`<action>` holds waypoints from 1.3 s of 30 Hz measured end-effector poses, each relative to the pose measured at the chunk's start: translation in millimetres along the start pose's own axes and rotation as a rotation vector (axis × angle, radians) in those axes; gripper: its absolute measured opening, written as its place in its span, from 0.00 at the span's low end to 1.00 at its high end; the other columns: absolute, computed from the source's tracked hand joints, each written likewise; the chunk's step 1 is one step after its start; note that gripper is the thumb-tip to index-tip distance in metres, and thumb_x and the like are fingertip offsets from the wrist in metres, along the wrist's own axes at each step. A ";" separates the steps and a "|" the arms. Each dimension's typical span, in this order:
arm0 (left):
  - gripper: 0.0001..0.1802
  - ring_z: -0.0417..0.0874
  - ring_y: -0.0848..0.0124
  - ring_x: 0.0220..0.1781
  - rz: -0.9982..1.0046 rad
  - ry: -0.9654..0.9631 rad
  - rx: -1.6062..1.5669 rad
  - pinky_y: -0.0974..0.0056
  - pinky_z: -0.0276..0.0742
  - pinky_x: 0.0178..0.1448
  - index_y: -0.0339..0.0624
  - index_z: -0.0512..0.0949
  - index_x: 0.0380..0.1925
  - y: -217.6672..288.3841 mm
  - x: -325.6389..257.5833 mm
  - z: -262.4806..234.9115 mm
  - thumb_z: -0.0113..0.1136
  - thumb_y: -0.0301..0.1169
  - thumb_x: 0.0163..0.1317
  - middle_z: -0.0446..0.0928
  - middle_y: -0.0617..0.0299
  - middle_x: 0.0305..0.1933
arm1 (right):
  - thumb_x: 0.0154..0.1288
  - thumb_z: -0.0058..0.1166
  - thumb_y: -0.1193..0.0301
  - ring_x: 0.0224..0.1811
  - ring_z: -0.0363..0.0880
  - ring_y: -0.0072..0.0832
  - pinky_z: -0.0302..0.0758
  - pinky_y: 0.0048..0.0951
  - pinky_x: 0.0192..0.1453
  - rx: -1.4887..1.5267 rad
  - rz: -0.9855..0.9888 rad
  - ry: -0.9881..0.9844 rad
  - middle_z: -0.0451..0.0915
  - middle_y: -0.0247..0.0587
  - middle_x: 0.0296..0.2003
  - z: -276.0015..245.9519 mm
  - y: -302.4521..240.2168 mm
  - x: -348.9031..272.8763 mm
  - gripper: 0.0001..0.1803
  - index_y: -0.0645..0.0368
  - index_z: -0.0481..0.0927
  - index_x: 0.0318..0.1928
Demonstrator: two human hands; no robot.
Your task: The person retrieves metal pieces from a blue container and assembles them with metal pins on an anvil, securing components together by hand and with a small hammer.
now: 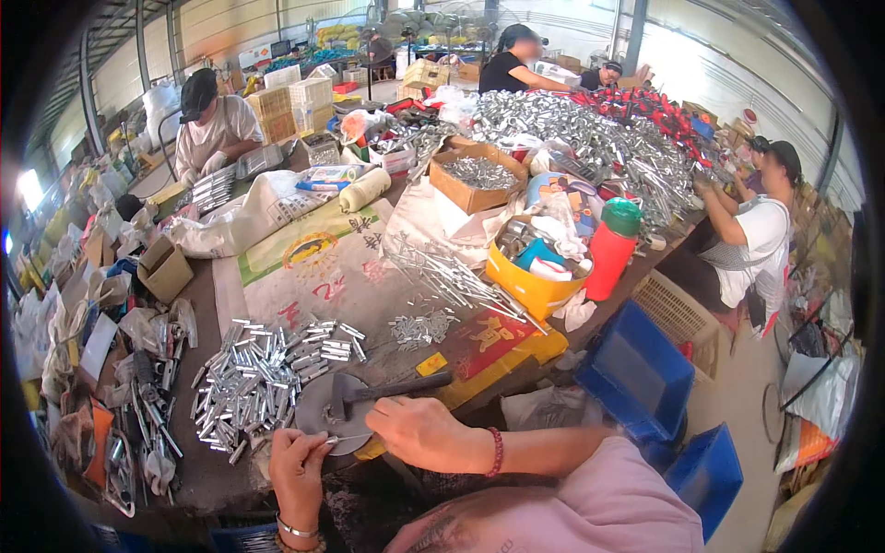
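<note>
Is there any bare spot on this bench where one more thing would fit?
Some. The printed sacking lies bare between the heap of short metal tubes and the white sack. A smaller patch sits between the small screw pile and the hammer. The left edge with bagged parts and the yellow tub side are crowded.

You're working at a long table [214, 293] w/ printed sacks [324, 269] lying flat as cover. Sitting on it: heap of short silver tubes [261, 373], round metal disc [324, 403] w/ hammer [383, 389], long pins [452, 276], yellow tub [527, 287], cardboard box [475, 178], red bottle [612, 249].
</note>
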State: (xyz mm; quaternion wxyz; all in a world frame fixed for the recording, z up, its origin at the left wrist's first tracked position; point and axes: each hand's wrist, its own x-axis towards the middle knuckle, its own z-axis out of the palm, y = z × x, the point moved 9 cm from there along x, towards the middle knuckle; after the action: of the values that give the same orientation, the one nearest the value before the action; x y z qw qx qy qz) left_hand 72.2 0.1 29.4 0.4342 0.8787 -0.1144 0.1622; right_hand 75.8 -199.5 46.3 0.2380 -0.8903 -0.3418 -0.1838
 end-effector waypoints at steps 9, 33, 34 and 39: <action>0.16 0.81 0.60 0.47 0.073 -0.045 0.054 0.59 0.77 0.52 0.37 0.90 0.48 1.8 -8.8 -3.5 0.73 0.15 0.59 0.78 0.57 0.45 | 0.64 0.64 0.68 0.47 0.87 0.63 0.81 0.61 0.51 0.428 0.289 -0.370 0.88 0.57 0.39 32.9 6.1 -8.0 0.11 0.61 0.84 0.44; 0.30 0.79 0.82 0.24 -0.468 0.188 -0.441 0.74 0.74 0.27 0.41 0.69 0.81 -36.7 -61.9 17.8 0.58 0.22 0.81 0.86 0.60 0.35 | 0.74 0.59 0.71 0.25 0.82 0.23 0.77 0.32 0.28 0.970 0.573 -0.578 0.85 0.37 0.27 68.6 1.6 -28.0 0.15 0.64 0.85 0.56; 0.31 0.78 0.82 0.22 -0.472 0.190 -0.455 0.73 0.75 0.26 0.40 0.68 0.81 -38.8 -62.5 18.7 0.58 0.21 0.81 0.87 0.59 0.35 | 0.74 0.59 0.71 0.25 0.82 0.23 0.77 0.32 0.28 0.955 0.565 -0.589 0.85 0.37 0.27 69.0 1.1 -27.6 0.15 0.64 0.85 0.56; 0.32 0.80 0.81 0.25 -0.476 0.172 -0.461 0.74 0.75 0.27 0.41 0.66 0.83 -41.8 -63.1 19.8 0.57 0.23 0.82 0.88 0.58 0.36 | 0.73 0.60 0.72 0.25 0.83 0.26 0.78 0.34 0.30 0.941 0.548 -0.566 0.86 0.39 0.27 69.5 3.3 -26.8 0.15 0.64 0.85 0.55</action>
State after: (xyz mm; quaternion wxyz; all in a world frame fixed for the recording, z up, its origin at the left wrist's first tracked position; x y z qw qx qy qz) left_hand 32.1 13.0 -36.5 0.6550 0.7427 0.0972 0.0996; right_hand 70.8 -177.4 -24.7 0.5441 -0.7595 -0.1948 0.2985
